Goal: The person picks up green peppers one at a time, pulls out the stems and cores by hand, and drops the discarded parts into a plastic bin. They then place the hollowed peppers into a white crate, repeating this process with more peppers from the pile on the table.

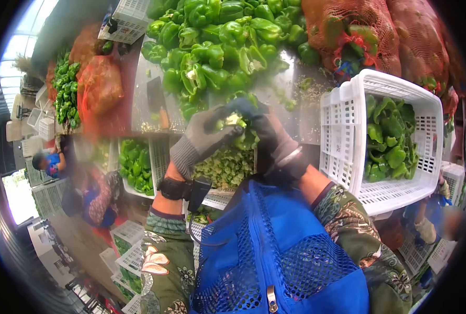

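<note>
Wearing a blue mesh vest (280, 256) and patterned sleeves, a person stands at a steel table (301, 73). Both gloved hands meet just above a crate of pepper trimmings (227, 167). The left hand (204, 138), in a grey glove, and the right hand (272, 141), in a darker glove, close their fingers around one green pepper (238, 128), pinching it between them. The pepper looks light, hollow and firm but crushable, best held by its walls near the stem. To the right, a white basket (348, 104) holds cut peppers. Beyond, a pepper heap (217, 42) covers the table, with red mesh sacks (369, 31) behind.
</note>
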